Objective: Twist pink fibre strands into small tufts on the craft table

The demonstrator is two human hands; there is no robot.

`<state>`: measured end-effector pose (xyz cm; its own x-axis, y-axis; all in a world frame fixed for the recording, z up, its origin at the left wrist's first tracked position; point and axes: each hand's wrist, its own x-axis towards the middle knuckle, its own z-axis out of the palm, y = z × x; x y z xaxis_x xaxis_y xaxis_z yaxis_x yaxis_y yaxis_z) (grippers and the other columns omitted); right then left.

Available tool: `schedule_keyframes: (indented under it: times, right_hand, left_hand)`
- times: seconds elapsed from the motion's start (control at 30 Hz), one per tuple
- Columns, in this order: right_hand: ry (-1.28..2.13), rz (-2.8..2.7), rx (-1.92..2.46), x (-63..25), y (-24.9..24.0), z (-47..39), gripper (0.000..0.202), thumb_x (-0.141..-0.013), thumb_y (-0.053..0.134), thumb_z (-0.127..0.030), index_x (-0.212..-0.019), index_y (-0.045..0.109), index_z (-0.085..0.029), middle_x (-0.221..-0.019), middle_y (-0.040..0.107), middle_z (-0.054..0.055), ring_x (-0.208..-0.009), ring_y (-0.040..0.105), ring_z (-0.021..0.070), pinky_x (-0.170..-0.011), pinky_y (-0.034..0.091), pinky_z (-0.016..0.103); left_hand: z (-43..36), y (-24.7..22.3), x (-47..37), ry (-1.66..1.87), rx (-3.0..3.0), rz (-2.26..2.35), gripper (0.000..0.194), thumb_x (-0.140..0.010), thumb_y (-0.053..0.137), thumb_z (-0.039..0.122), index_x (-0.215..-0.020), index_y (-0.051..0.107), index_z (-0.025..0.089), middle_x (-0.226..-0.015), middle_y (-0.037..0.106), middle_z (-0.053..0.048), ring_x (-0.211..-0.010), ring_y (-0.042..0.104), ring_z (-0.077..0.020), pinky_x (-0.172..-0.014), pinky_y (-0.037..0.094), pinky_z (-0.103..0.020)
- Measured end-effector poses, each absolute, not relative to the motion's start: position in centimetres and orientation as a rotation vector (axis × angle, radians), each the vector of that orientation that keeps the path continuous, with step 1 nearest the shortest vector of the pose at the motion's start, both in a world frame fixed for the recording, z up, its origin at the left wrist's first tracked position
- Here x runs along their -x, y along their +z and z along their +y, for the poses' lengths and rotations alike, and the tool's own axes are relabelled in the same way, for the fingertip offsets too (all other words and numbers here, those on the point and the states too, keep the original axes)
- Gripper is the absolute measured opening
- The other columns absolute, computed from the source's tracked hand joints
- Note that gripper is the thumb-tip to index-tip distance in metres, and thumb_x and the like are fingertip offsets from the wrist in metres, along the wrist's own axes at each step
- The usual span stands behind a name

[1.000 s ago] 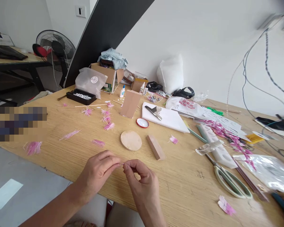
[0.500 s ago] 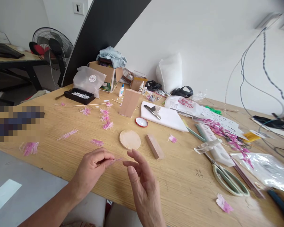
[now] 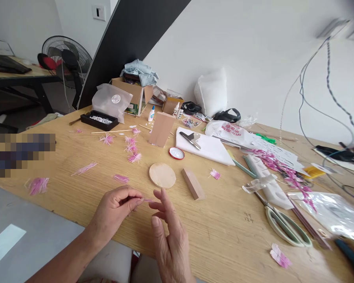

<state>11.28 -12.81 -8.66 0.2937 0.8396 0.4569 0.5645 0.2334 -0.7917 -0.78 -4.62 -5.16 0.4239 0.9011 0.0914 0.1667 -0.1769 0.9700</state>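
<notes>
Between thumb and forefinger, my left hand (image 3: pixel 118 206) pinches a few thin pink strands (image 3: pixel 149 200), whose tips stick out to the right. Beside those tips my right hand (image 3: pixel 171 236) is open, its fingers apart; whether a fingertip touches the strands I cannot tell. Just beyond the left hand lies a small bundle of pink threads (image 3: pixel 121 179). Past my fingertips are a round wooden disc (image 3: pixel 162 175) and a rectangular wooden block (image 3: pixel 192 184). Fluffy pink thread tufts (image 3: pixel 131 146) and a looser pale pink bundle (image 3: pixel 85 168) lie farther left.
Scissors (image 3: pixel 287 226) lie at the right, near pink fabric pieces (image 3: pixel 279 256). Behind the disc are a red-rimmed lid (image 3: pixel 176 153), an upright wooden board (image 3: pixel 161 129) and a clip (image 3: pixel 191 139) on white sheets. A black tray (image 3: pixel 99 121) and glue bottle (image 3: pixel 151 113) stand farther back.
My right hand has shifted slightly left, closer to the left hand. The left hand keeps its pinch on the strands and has barely moved.
</notes>
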Motion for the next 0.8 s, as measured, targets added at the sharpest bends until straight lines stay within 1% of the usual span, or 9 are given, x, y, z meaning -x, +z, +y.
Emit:
schedule_keyframes:
  times: [0.17, 0.3, 0.43, 0.53, 0.7, 0.8]
  right_hand:
    - [0.335, -1.383, 1.406, -10.7, -9.2, -12.9, 0.047, -0.089, 0.040, -0.031, -0.135, 0.030, -0.030, -0.109, 0.062, 0.006, -0.087, 0.061, 0.0169, -0.069, 0.052, 0.030]
    - [0.322, -1.360, 1.397, -10.4, -9.1, -12.9, 0.050, -0.090, 0.039, -0.030, -0.137, 0.022, -0.032, -0.124, 0.053, 0.007, -0.089, 0.061, 0.0172, -0.068, 0.053, 0.030]
    - [0.384, -1.384, 1.374, -10.2, -8.9, -12.9, 0.054, -0.089, 0.040, -0.026, -0.138, 0.019, -0.033, -0.125, 0.052, 0.007, -0.089, 0.061, 0.0179, -0.069, 0.053, 0.032]
    - [0.388, -1.355, 1.376, -10.1, -8.9, -13.0, 0.055, -0.090, 0.039, -0.026, -0.139, 0.016, -0.033, -0.128, 0.049, 0.008, -0.091, 0.060, 0.0187, -0.069, 0.053, 0.033]
    - [0.403, -1.365, 1.383, -10.2, -9.3, -13.1, 0.053, -0.089, 0.042, -0.026, -0.138, 0.022, -0.031, -0.124, 0.053, 0.008, -0.089, 0.061, 0.0186, -0.070, 0.052, 0.033]
    - [0.374, -1.271, 1.405, -10.6, -9.3, -13.1, 0.050, -0.087, 0.044, -0.025, -0.134, 0.029, -0.031, -0.124, 0.053, 0.008, -0.089, 0.061, 0.0179, -0.071, 0.051, 0.033]
  left_hand:
    - [-4.8, -5.1, 0.5, 0.918, -1.608, 0.956, 0.010, -0.071, 0.057, 0.021, -0.068, 0.067, 0.020, -0.055, 0.054, 0.005, -0.051, 0.045, -0.0095, -0.050, 0.039, -0.018]
    - [-4.8, -5.0, 0.4, 0.934, -1.582, 0.967, 0.010, -0.070, 0.058, 0.022, -0.068, 0.067, 0.019, -0.053, 0.053, 0.004, -0.050, 0.046, -0.0100, -0.048, 0.041, -0.019]
    - [-4.8, -5.1, 0.4, 0.927, -1.622, 0.927, 0.012, -0.073, 0.056, 0.022, -0.072, 0.068, 0.020, -0.055, 0.055, 0.004, -0.052, 0.048, -0.0106, -0.050, 0.042, -0.019]
    - [-4.8, -5.1, 0.4, 0.943, -1.634, 0.932, 0.012, -0.073, 0.056, 0.022, -0.070, 0.068, 0.020, -0.054, 0.055, 0.004, -0.051, 0.048, -0.0106, -0.049, 0.041, -0.019]
    - [-4.9, -5.0, 0.3, 0.938, -1.625, 0.929, 0.012, -0.072, 0.057, 0.022, -0.072, 0.069, 0.021, -0.058, 0.059, 0.003, -0.053, 0.051, -0.0111, -0.050, 0.042, -0.019]
    - [-4.9, -5.0, 0.3, 0.951, -1.625, 0.948, 0.011, -0.072, 0.057, 0.023, -0.070, 0.067, 0.020, -0.055, 0.057, 0.004, -0.051, 0.050, -0.0109, -0.048, 0.041, -0.020]
